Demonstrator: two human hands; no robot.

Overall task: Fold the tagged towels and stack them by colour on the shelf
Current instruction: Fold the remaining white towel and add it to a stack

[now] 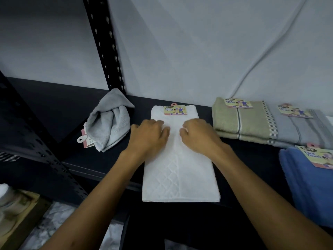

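Both forearms reaching in from below. Left hand (149, 136) and right hand (198, 135) side by side, fingers curled, pressing white face towel (180, 174) flat on dark shelf (75, 141). Crumpled grey towel (110, 123) left; olive stack (237, 121), grey folded towel (299, 129), blue towel (306, 183) right.

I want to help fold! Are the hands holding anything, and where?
Nothing is really held. Both the left hand and right hand rest on the upper middle of the white towel.
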